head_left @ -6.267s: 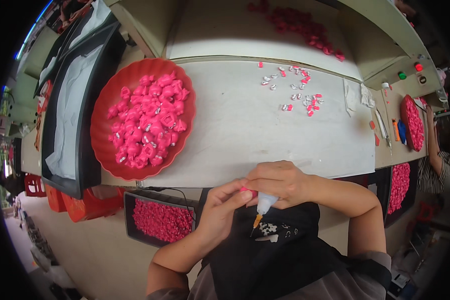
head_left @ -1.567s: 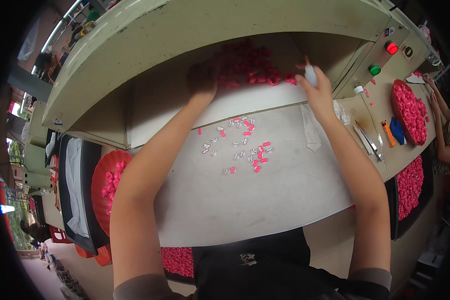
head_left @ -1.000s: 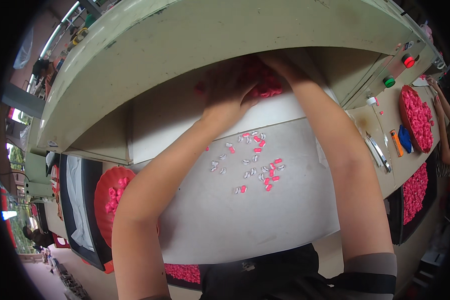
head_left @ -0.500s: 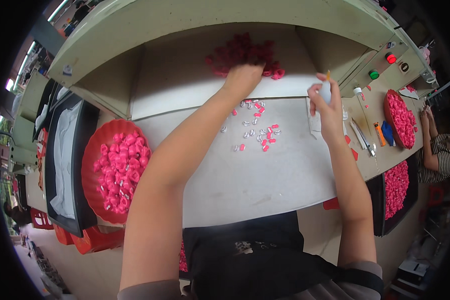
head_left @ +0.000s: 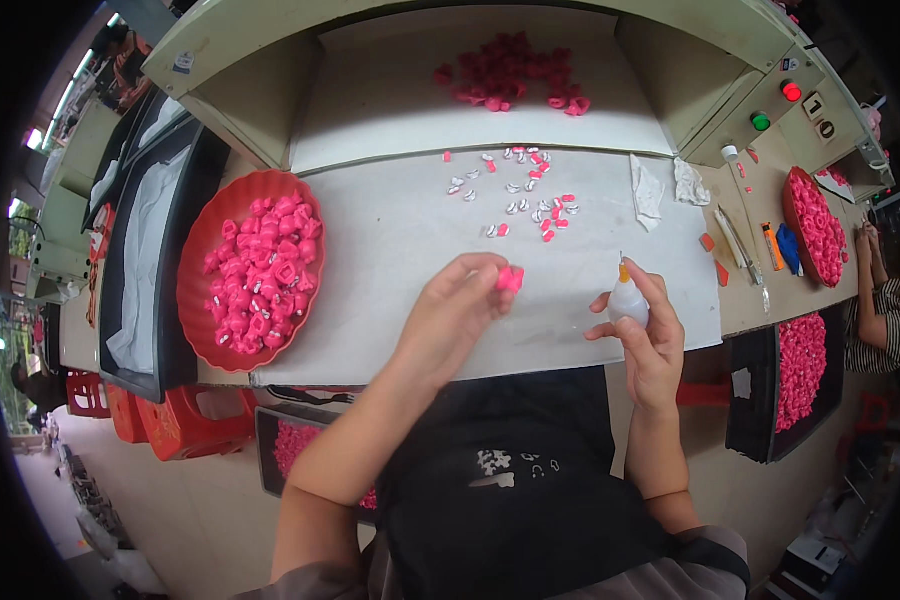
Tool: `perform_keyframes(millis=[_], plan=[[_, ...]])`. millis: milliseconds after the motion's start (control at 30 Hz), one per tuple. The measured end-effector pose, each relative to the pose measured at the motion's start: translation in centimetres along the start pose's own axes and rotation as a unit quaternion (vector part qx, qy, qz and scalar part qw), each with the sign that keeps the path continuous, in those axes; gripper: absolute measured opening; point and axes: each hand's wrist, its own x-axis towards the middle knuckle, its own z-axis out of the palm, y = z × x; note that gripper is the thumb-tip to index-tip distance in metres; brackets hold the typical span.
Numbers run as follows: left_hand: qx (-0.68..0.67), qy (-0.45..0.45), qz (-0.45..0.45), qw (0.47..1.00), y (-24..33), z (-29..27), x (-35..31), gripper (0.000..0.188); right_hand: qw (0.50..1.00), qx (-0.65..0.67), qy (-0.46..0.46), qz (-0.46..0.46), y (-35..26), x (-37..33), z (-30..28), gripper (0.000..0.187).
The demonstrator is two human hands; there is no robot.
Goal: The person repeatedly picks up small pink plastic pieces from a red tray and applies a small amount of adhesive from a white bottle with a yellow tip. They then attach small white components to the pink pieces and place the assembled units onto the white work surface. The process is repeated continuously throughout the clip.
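Note:
Between the fingertips of my left hand (head_left: pixel 456 312) is a small pink moulded piece (head_left: pixel 510 279), held above the near middle of the white work surface (head_left: pixel 390 235). My right hand (head_left: pixel 652 335) grips a white squeeze bottle (head_left: pixel 627 300) with an orange tip and a thin needle pointing up. The two hands are apart. Beyond them, several small pink and silver-white parts (head_left: pixel 540 210) lie scattered on the surface. Farther back, a heap of pink pieces (head_left: pixel 515 70) rests inside the hooded booth.
On the left, a red scalloped bowl (head_left: pixel 192 290) holds many pink pieces, beside a black tray (head_left: pixel 110 300). Crumpled tissues (head_left: pixel 647 190), tweezers (head_left: pixel 735 240) and another red bowl (head_left: pixel 792 215) are at right. A co-worker's arm (head_left: pixel 870 310) shows at the far right.
My left hand has come back from the heap in the booth with a pink piece. My right hand has lowered toward me with the bottle. The view has shifted too.

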Motion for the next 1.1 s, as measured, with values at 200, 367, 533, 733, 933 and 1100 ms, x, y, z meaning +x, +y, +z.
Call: perform_keyframes(millis=[200,367,533,733,933,1100], plan=[[-0.041,-0.033,-0.031,0.998,-2.6,-0.9,-3.7,0.03,0.98,0.176,0.079,-0.043,0.3,-1.1,-0.4,0.029],[0.062,-0.071,0.031,0.995,-3.5,-1.9,-5.1,0.03,0.981,0.147,0.079,-0.101,-0.1,-1.4,0.5,0.031],[0.167,-0.005,0.135,0.977,-3.2,-0.5,-5.5,0.028,0.969,-0.016,0.014,-0.247,0.2,-2.4,2.3,0.041],[0.298,-0.001,0.201,0.933,-3.2,-1.3,-5.5,0.03,0.946,-0.102,-0.101,-0.292,-0.1,-2.9,2.7,0.049],[0.354,0.005,0.205,0.912,-2.9,-1.1,-5.7,0.031,0.924,-0.182,-0.115,-0.317,0.4,-2.8,3.3,0.047],[0.379,0.003,0.226,0.897,-2.9,-0.8,-5.5,0.03,0.919,-0.208,-0.125,-0.312,0.2,-2.7,3.2,0.046]])
